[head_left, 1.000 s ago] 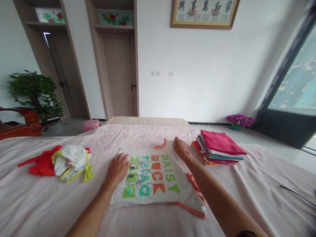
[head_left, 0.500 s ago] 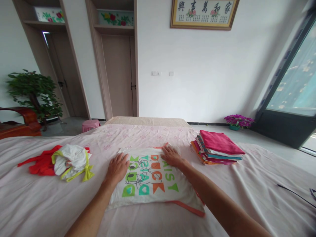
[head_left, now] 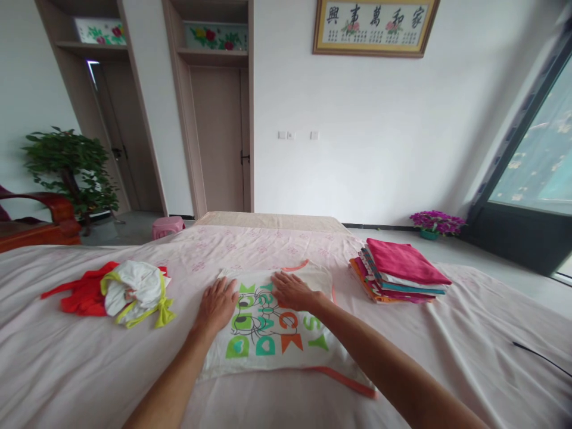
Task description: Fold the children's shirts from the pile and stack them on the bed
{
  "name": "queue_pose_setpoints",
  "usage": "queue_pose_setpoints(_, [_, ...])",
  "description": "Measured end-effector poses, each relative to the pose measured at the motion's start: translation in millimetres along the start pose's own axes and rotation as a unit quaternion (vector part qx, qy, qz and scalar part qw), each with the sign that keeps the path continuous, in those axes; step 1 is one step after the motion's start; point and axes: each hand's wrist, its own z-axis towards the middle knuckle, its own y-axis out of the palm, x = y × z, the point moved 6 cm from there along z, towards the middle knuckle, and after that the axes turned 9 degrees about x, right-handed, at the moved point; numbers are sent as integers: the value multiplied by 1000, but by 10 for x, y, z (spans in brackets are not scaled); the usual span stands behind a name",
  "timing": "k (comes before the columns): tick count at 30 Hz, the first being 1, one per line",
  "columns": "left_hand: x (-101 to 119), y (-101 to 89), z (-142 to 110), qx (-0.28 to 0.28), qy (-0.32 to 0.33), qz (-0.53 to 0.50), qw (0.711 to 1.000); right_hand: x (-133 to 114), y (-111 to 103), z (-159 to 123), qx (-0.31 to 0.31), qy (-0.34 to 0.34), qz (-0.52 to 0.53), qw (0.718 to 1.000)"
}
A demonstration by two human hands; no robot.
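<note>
A white sleeveless shirt [head_left: 268,364] with orange trim and green, teal and orange printed letters lies spread flat on the pale pink bed sheet [head_left: 250,411]. My left hand [head_left: 218,302] rests flat on its left end, fingers extended. On the upper middle of the print lies my right hand [head_left: 295,292], fingers stretched out and covering some letters. Neither hand grips the cloth. To the left sits a loose heap: a red garment [head_left: 84,295] beneath a white garment with yellow-green trim [head_left: 136,289]. A stack of folded clothes [head_left: 402,265], bright pink on top, stands to the right.
A thin black cord or strap [head_left: 540,356] lies at the right. Past the bed are a pink stool [head_left: 168,227], a potted plant [head_left: 71,170], a wooden armchair [head_left: 49,214] and purple flowers [head_left: 438,222] on the floor.
My right hand has slid left across the shirt, from its upper right side to the middle of the print. My left hand stays on the left end. The view has shifted slightly.
</note>
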Motion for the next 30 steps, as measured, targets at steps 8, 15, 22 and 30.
queue_pose_setpoints(8, [-6,-3,8,-8,-13,-11,1000,690,-298,-104,-15,208,-73,975])
queue_pose_setpoints(15, [21,-153,-2,19,-10,13,1000,-274,-236,-502,40,157,1,987])
queue_pose_setpoints(22, [675,-355,-349,-57,-23,-47,997,-781,-128,-970,90,135,5,987])
queue_pose_setpoints(30, [647,-473,-787,-108,57,-47,991,-290,-186,-1367,93,147,-70,982])
